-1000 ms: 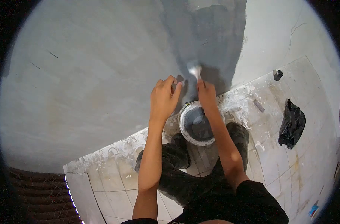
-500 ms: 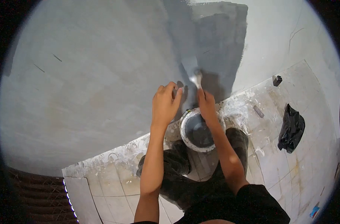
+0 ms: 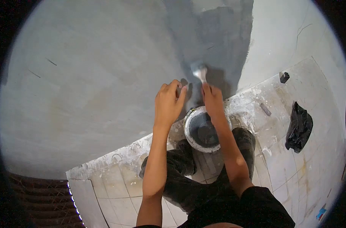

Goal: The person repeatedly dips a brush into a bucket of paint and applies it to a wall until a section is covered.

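Note:
My right hand (image 3: 213, 99) is closed round the handle of a paintbrush (image 3: 200, 73). Its bristles are against the wall, on a dark grey painted patch (image 3: 230, 43), and look blurred. My left hand (image 3: 168, 102) hangs close to the wall left of the brush, fingers loosely curled and thumb apart, holding nothing that I can see. Below both hands, between my legs, a round white bucket (image 3: 188, 133) with a smeared rim holds dark grey paint (image 3: 203, 129). My right forearm covers part of its right side.
A black plastic bag (image 3: 299, 128) lies on the tiled floor (image 3: 281, 167) at the right. Near the wall's base are a small black block (image 3: 284, 77) and a greyish bar (image 3: 265, 109). White splashes mark the floor edge. Dark corrugated slats (image 3: 40, 201) show at lower left.
The brush has moved slightly upward over the grey patch, its head now tilted a little further left. My left hand has hardly moved. The whole view has shifted a little.

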`<state>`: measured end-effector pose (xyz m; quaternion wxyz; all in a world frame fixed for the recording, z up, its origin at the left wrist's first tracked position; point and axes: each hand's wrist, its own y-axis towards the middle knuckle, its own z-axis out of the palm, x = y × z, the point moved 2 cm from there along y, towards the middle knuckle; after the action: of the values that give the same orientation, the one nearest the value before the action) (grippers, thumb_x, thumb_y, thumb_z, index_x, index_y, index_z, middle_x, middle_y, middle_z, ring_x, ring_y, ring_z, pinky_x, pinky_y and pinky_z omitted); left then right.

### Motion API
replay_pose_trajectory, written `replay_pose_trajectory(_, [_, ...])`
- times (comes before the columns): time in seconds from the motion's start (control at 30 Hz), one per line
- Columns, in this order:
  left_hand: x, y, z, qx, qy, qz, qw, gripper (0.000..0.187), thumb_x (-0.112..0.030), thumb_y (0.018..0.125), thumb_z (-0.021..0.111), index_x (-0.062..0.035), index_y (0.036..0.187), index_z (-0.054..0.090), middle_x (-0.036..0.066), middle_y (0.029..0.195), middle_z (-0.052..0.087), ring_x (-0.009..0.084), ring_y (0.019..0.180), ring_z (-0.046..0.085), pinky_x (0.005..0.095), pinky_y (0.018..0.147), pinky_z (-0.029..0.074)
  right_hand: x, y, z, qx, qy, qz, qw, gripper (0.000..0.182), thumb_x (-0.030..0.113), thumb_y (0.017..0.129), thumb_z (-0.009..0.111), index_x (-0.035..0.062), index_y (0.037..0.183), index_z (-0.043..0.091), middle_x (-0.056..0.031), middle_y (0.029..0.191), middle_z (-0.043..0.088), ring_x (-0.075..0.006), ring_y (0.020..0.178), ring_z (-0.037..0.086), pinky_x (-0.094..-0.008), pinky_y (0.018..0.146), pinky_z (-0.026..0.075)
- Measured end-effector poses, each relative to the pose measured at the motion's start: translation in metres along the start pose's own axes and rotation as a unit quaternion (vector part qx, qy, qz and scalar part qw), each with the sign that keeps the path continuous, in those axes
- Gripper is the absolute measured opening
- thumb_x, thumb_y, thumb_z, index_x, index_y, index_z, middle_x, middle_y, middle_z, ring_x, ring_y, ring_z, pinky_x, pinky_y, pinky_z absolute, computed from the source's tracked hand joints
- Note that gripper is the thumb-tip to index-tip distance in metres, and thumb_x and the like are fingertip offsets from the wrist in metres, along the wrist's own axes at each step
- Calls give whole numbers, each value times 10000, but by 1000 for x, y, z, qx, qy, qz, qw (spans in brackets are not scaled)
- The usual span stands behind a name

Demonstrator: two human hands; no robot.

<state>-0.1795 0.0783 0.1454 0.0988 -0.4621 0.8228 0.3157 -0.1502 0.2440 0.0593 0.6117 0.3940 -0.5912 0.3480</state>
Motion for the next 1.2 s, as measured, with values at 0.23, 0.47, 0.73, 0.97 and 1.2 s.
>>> replay_pose_trajectory(0.23, [-1,1,5,-4,3,13,1000,218,-273,1024,701,-57,1024,674,122,756,634,300,728,625,434,655,492,138,26,-1,15,70,-131,989,515,396,1140,509,-12,828,554,-43,676,458,-120,647,398,-367,599,376])
replay_pose_trajectory(0.47, [8,-3,11,-6,69,59,996,225,-290,1015,706,-67,1022,676,122,742,629,330,732,626,465,662,493,-52,12,-9,46,32,32,998,542,426,1139,516,-22,838,570,-19,699,475,-114,704,427,-369,612,376])
replay_pose_trajectory(0.73, [23,-21,16,74,102,14,992,291,-339,1023,687,-65,1118,662,172,786,677,399,753,678,510,706,528,-227,-133,-68,105,-211,161,958,521,407,1130,525,-21,868,667,-255,738,625,-381,736,677,-507,710,485])
replay_pose_trajectory(0.97, [28,-46,32,182,109,-1,977,362,-387,1033,667,-72,1210,650,255,930,752,476,912,726,572,813,575,-275,-140,-72,246,-481,10,842,336,272,1098,569,-34,1055,701,-242,888,714,-433,812,714,-537,732,549])
replay_pose_trajectory(1.2, [19,-55,38,141,74,45,986,372,-376,1033,667,-61,1230,650,254,922,754,475,898,732,566,780,591,-318,-111,-44,232,-565,-219,761,245,197,982,653,-26,1080,647,-207,927,723,-358,737,740,-479,624,581])
